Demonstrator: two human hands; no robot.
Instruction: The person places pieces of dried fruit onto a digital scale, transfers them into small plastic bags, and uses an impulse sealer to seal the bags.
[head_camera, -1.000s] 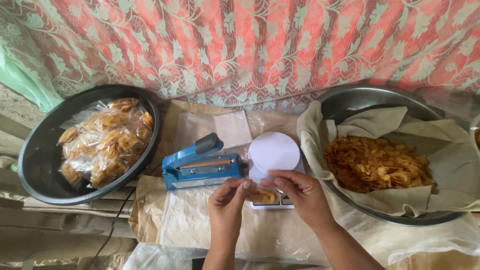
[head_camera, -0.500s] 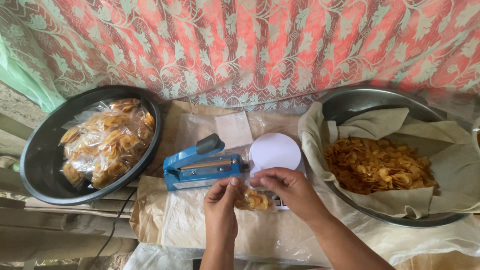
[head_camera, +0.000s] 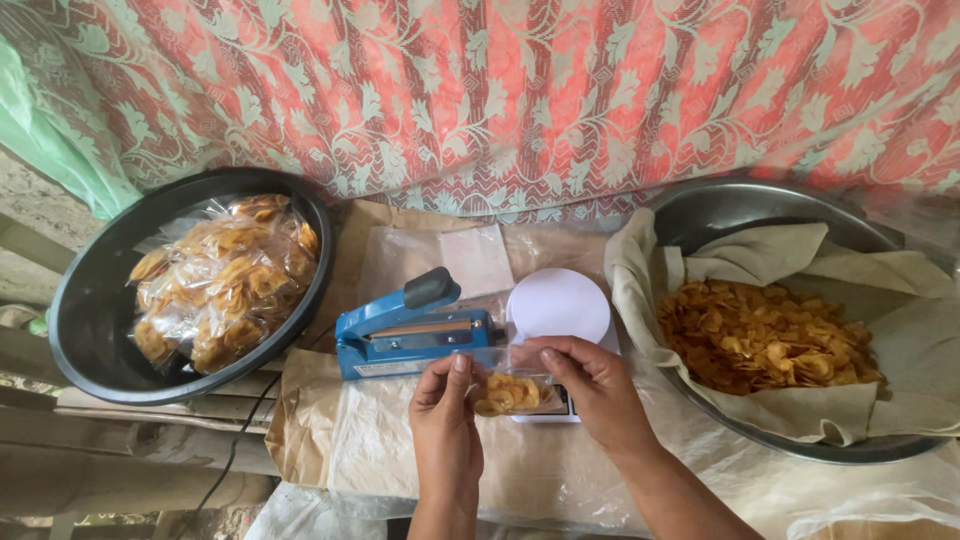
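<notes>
Both hands, left hand (head_camera: 445, 400) and right hand (head_camera: 590, 385), pinch the small bag of chips (head_camera: 508, 392) shut. Keep its top flat and straight beside the blue sealer (head_camera: 410, 330).

Your left grip (head_camera: 445, 415) and right grip (head_camera: 592, 385) pinch a small clear glossy plastic bag of chips (head_camera: 508, 392) | blue heat sealer (head_camera: 415, 330): smooth painted metal, black plastic knob | round white scale (head_camera: 558, 306): matt plastic | grey metal basin (head_camera: 730, 212): dull sheen, lined with creased matt paper | black round tub (head_camera: 90, 300): smooth plastic | red floral cloth (head_camera: 520, 90): woven, matt
</notes>
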